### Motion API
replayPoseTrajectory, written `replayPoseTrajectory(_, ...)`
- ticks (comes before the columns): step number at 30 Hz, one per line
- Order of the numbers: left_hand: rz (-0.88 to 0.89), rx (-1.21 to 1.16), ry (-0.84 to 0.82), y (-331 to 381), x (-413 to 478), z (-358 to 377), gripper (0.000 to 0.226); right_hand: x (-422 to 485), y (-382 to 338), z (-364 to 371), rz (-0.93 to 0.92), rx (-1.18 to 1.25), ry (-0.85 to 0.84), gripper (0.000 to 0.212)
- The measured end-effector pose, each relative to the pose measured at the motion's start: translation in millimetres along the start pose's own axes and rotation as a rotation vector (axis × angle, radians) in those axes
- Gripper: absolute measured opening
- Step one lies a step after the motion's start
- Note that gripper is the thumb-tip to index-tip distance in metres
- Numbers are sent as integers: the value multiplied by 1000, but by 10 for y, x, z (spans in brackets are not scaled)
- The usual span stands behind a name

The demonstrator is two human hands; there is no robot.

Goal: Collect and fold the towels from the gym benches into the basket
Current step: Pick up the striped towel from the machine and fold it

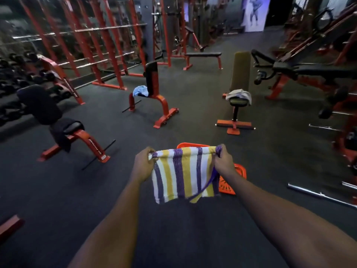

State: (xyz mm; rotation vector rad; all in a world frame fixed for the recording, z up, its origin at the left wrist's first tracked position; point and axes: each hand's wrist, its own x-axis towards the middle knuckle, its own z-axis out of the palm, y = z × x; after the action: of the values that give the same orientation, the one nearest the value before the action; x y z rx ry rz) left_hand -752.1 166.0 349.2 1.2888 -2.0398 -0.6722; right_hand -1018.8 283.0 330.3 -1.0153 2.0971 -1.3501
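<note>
Head view: striped towel [181, 175] hanging (stripes vertical)

This is a gym. Red racks [108, 55] line the back, benches [202, 55] stand on the dark floor [193, 113], and what look like dumbbells [17, 74] sit at the left.

Open dark rubber floor [193, 117] runs toward twelve o'clock; red-framed black bench [152, 93] blocks eleven, olive padded bench [238, 93] one, chrome barbell [318, 195] lies at three.
</note>
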Motion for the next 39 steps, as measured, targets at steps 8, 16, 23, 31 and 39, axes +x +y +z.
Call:
replayPoseTrajectory(8, 39, -27, -105, -745, 1851, 903, 13, 1686, 341, 718, 106, -43, 88, 11)
replayPoseTrajectory(16, 17, 5, -316, -1408, 3327, 1858, 14, 2975, 898, 1328, 252, -94, 89, 24)
replayPoseTrajectory(23, -43, -2, -480, -2002, 4304, 2837, 17, 4064, 1781, 1964, 410, -55, 49, 24)
replayPoseTrajectory(31, -222, 40, -701, -2681, 4821, 3985, 7, 4782, 2719, 2444, 601, -56, 47, 30)
replayPoseTrajectory(39, -467, 197, -826, -3448, 5073, 4955, 23, 5114, 3572, 2961, 710, -316, -2, 12)
